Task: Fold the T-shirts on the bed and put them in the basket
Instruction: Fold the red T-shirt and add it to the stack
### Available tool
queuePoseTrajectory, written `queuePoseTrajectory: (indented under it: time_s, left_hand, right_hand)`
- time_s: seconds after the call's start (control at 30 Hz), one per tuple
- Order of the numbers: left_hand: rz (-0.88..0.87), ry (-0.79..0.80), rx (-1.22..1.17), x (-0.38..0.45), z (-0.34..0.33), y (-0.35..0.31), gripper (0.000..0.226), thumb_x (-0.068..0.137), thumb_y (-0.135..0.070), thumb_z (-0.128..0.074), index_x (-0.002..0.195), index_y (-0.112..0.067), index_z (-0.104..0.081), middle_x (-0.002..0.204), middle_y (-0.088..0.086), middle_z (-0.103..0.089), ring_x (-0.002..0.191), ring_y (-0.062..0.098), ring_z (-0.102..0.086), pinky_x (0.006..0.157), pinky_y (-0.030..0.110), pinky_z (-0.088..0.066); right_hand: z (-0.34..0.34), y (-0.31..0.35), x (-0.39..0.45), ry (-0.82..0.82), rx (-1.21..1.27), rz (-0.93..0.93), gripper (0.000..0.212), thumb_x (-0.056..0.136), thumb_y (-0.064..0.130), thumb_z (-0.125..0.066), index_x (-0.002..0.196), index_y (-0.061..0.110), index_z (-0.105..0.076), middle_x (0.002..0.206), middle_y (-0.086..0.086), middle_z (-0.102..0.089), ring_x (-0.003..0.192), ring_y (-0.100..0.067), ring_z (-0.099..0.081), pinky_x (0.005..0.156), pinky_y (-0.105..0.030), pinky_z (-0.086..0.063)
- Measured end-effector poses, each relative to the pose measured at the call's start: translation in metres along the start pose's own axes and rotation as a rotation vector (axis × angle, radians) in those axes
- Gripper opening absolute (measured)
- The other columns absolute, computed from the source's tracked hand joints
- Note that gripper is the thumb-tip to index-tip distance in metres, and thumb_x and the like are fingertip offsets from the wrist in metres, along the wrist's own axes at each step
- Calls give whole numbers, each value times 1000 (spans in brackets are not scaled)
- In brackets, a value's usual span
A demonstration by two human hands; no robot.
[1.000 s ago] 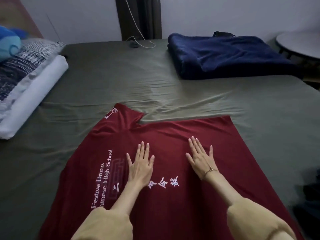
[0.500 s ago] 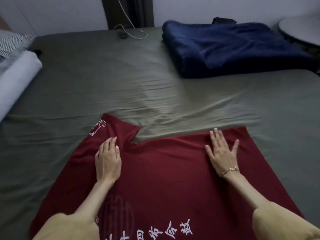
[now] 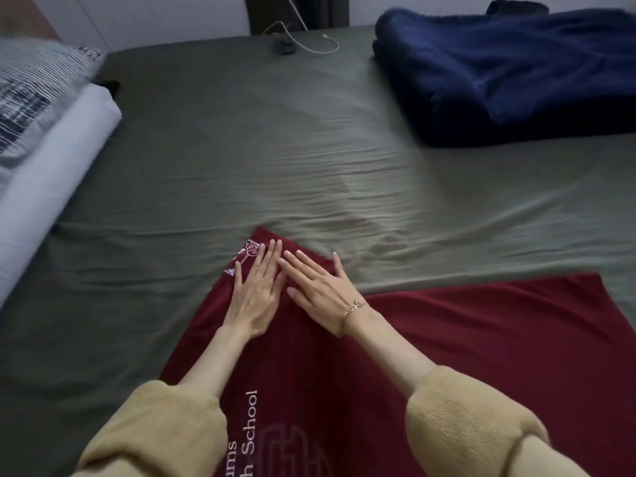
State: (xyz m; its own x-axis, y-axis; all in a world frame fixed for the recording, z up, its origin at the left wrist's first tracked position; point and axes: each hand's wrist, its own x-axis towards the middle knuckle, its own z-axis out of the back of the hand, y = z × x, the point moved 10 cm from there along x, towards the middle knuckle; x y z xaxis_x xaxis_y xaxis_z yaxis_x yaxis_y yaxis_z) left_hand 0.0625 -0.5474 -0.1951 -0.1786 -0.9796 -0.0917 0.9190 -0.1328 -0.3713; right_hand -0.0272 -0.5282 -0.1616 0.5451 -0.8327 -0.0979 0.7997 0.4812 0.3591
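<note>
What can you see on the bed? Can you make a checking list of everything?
Surface: bed with a wrinkled olive sheet.
Job's things: red T-shirt spread flat, white print showing; basket not seen.
Clutter: folded blue blanket, striped pillow on a white pillow.
Hands: left hand and right hand lie flat, fingers straight, side by side on the shirt's sleeve.
Cables: white cable beside a small dark object.
Surroundings: pale wall, dark curtain.

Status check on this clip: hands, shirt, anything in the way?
Left hand and right hand both flat on red T-shirt's sleeve. Red T-shirt spread on bed, not yet folded. Basket not in view; nothing obstructing.
</note>
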Motion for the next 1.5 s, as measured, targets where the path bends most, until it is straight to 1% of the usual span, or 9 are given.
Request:
queuePoseTrajectory:
  time_s: [0.13, 0.37, 0.6, 0.73, 0.83, 0.93, 1.03, 1.2, 1.5]
  left_hand:
    - [-2, -78, 42, 2, 7, 23, 68, 82, -56, 4, 145, -30, 7, 155, -16, 6, 140, -4, 14, 114, 26, 16]
    - [35, 30, 148, 8, 8, 41, 55, 103, -41, -15, 149, -26, 11, 157, -14, 13, 138, -4, 19, 114, 42, 17]
    - [16, -139, 49, -47, 37, 19, 67, 85, -55, 8, 147, -31, 9, 154, -21, 16, 137, -10, 22, 104, 28, 34]
    - [51, -100, 3, -112, 14, 11, 68, 83, -57, 7, 146, -31, 8, 154, -19, 13, 134, -14, 24, 103, 25, 34]
    - [95, -91, -34, -163, -2, 4, 79, 75, -71, 16, 144, -32, 14, 151, -21, 21, 131, -15, 29, 104, 26, 33]
    - [85, -86, -37, -220, -17, -11, 91, 64, -75, 34, 142, -30, 19, 150, -20, 26, 129, -13, 33, 105, 28, 33]
    - [42, -161, 59, -273, -34, -24, 72, 94, -60, 7, 151, -16, 2, 159, -5, 8, 143, 1, 10, 114, 37, 15]
    - [38, -272, 139, -338, -52, -42, 54, 104, -41, -9, 152, -17, -12, 160, -3, -4, 145, 7, -5, 111, 45, -3]
    - [117, -265, 225, -429, -73, -83, 57, 102, -45, -1, 152, -18, -5, 159, -7, 2, 143, -3, 6, 112, 43, 3]
  right_hand:
    - [-23, -21, 18, 117, -56, -70, 57, 101, 42, -24, 151, 26, 0, 157, 14, 7, 143, -1, 9, 113, -56, 10]
    - [-33, -26, 20, 146, -57, -84, 59, 102, 42, -23, 149, 27, 9, 155, 16, 16, 142, -3, 18, 109, -54, 18]
    - [-4, -9, -37, -78, -185, -48, 75, 81, 54, 11, 149, 25, 5, 151, 18, 17, 132, 6, 28, 105, -49, 27]
    - [-10, -22, -107, -173, -264, -77, 61, 100, 46, -1, 146, 18, -28, 152, 8, -27, 141, 4, 12, 108, -50, 5]
    - [-26, -27, -163, -120, -315, -137, 56, 102, 43, -5, 142, 18, -35, 149, 6, -36, 143, -1, 7, 107, -47, -2]
    - [-37, -28, -230, 33, -258, -248, 67, 98, 52, 3, 148, 17, -23, 158, 9, -9, 141, 4, 14, 109, -43, 8]
    - [-49, -21, -288, 109, -258, -246, 98, 55, 73, 42, 140, 26, 28, 141, 23, 38, 114, 19, 45, 92, -33, 41]
    - [-64, -13, -358, 177, -167, -278, 109, 35, 77, 46, 134, 34, 33, 137, 29, 38, 101, 25, 49, 106, -42, 26]
    - [-77, 9, -448, 125, -134, -279, 118, 29, 80, 45, 134, 27, 32, 138, 20, 38, 101, 27, 46, 113, -45, 14]
